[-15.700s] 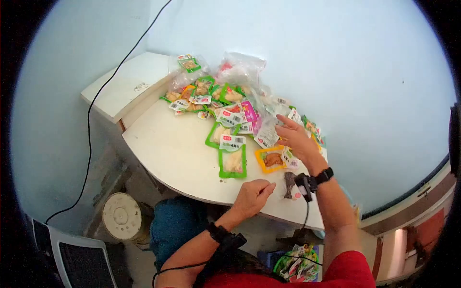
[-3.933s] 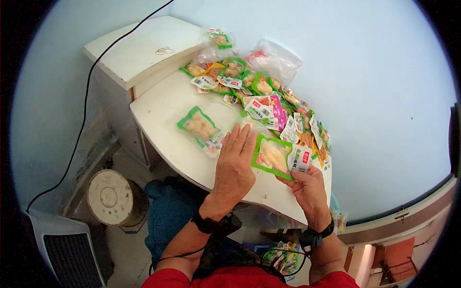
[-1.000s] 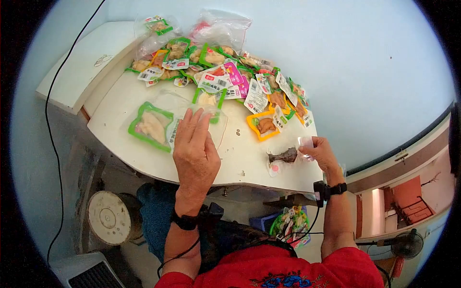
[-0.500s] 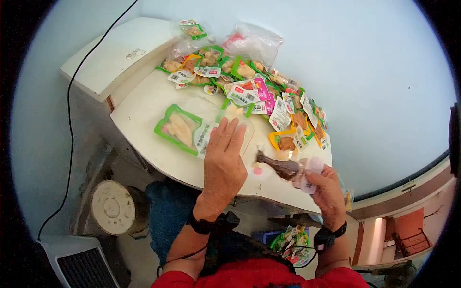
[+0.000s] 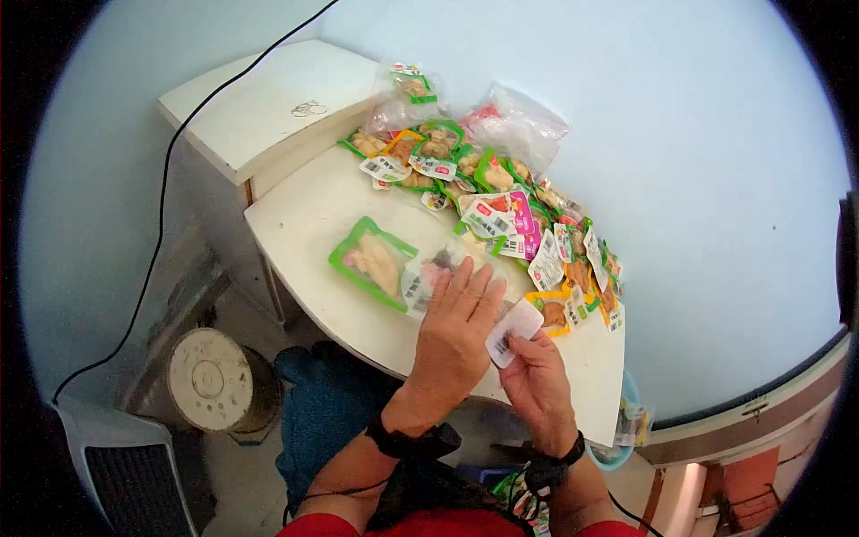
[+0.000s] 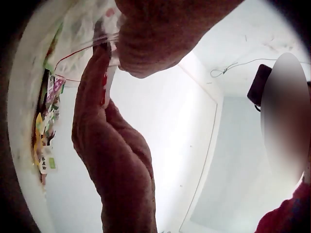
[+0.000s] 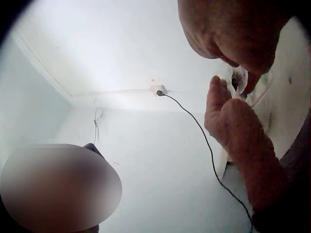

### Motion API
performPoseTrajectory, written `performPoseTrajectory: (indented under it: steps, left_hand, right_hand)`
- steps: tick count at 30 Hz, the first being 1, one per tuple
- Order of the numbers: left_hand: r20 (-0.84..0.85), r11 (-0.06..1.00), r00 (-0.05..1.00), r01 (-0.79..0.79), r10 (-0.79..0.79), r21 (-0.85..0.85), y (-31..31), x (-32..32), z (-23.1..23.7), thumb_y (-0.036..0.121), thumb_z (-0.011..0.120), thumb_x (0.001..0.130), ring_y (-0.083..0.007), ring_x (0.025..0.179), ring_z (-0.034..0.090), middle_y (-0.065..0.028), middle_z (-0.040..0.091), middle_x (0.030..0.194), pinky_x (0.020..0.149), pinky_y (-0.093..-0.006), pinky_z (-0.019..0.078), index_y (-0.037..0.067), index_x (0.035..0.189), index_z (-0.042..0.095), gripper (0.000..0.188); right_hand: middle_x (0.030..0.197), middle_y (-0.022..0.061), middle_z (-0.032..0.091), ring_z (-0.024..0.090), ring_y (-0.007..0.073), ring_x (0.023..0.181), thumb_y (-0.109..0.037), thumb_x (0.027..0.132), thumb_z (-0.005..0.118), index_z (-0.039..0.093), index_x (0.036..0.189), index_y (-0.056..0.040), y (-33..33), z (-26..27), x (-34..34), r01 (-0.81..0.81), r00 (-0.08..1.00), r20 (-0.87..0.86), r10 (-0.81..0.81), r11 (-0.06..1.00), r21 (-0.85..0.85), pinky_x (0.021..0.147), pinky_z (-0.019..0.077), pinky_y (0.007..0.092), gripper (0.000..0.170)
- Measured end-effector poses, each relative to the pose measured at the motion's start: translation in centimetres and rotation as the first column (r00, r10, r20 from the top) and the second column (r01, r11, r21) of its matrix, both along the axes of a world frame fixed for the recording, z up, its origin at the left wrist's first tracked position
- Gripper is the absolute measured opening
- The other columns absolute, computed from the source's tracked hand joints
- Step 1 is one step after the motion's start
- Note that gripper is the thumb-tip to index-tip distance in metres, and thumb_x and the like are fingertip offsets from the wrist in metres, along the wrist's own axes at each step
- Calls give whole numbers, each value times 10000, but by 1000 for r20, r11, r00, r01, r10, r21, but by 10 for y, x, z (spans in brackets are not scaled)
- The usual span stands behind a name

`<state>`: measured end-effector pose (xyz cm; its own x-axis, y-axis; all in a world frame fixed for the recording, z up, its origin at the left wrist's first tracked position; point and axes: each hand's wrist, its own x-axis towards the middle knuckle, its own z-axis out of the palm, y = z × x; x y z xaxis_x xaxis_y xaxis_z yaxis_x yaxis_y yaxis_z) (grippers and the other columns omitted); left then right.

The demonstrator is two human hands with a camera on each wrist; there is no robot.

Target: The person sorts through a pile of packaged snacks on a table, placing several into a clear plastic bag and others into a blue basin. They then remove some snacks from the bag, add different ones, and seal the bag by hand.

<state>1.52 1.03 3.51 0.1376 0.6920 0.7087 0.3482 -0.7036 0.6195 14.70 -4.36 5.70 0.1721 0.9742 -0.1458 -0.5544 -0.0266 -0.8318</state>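
A clear plastic bag (image 5: 429,240) lies on the white table, with a green-edged food pack (image 5: 371,264) showing through it. My left hand (image 5: 455,340) rests over the bag's near end, fingers straight. My right hand (image 5: 539,385) pinches the white label end of a drumstick pack (image 5: 513,333) beside the left fingers. Its dark meat shows beyond my left fingertips, through the film; the middle is hidden under that hand. In the left wrist view, the right hand (image 6: 114,145) reaches with the pack to the red-lined bag edge (image 6: 73,54).
Several green-, orange- and pink-edged food packs (image 5: 497,215) are heaped along the wall. A yellow-edged pack (image 5: 555,311) lies right of my hands. Crumpled clear bags (image 5: 519,125) sit behind. A round stool (image 5: 210,380) and a blue basin (image 5: 617,452) stand below the table.
My right hand took the drumstick pack from the table's right side and has brought it left to the clear bag. Earlier, that hand held a green-edged pack. The left hand stays over the bag.
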Motion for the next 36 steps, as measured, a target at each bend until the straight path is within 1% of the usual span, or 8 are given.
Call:
performPoseTrajectory:
  steps: [12,18,24,26,28,33,35,36]
  left_hand:
    - [13,999,1000,18,-18,37,0,0,-1,31,531,829,-409,1336,441,-217,541,1347,1129,-525,316,-25,1252,584,430]
    - [-14,998,998,56,-55,28,1,-1,-4,34,526,828,-401,1331,443,-222,535,1343,1127,-506,322,-40,1243,583,425]
    - [-16,998,998,63,-62,32,1,1,-5,21,533,815,-400,1306,465,-224,543,1320,1117,-501,336,-42,1237,584,429]
    - [-23,997,998,65,-64,34,2,1,-5,22,536,814,-402,1301,467,-225,545,1315,1114,-498,341,-41,1236,585,430]
    - [-36,997,997,66,-65,38,1,2,-6,25,538,814,-404,1297,468,-226,545,1310,1110,-495,346,-42,1235,586,429]
    - [26,997,997,74,-74,6,4,1,-4,8,537,813,-427,1262,497,-245,558,1297,1094,-495,370,-46,1232,580,425]
    - [28,996,995,93,-93,-4,4,1,-5,-1,529,813,-433,1252,500,-251,558,1290,1083,-502,377,-50,1234,574,427]
    - [23,995,995,95,-94,-12,4,0,-5,-11,525,811,-434,1250,502,-255,559,1290,1080,-504,381,-50,1234,573,428]
  right_hand:
    - [1204,115,613,631,198,1053,-83,1010,466,501,1282,2,47,-3,-34,-50,998,-43,47,997,-63,886,547,326,287]
    - [1131,130,638,642,173,973,-80,1008,459,562,1190,-2,66,-23,-16,-101,930,361,76,994,50,807,539,285,223]
    - [1028,93,634,620,160,932,-58,964,503,594,1014,-25,88,-112,15,-129,61,972,-229,963,235,733,521,317,109]
    - [1024,85,620,603,176,953,-50,949,518,593,976,-31,78,-71,-6,-6,815,576,-65,993,121,762,511,333,82]
    - [1032,86,610,588,187,972,-48,938,530,594,963,-35,80,-69,-8,-14,917,398,-27,995,100,788,501,342,70]
    - [994,69,603,578,169,919,-66,930,564,608,1004,-33,88,-94,-3,-67,537,811,-231,947,315,774,499,339,92]
    - [975,66,638,581,144,892,-103,940,585,617,1034,1,75,-60,-15,-23,842,537,-61,989,148,750,505,330,143]
    - [971,67,650,585,134,872,-110,943,587,618,1039,9,69,-42,-19,-37,814,580,-24,995,93,732,508,323,156]
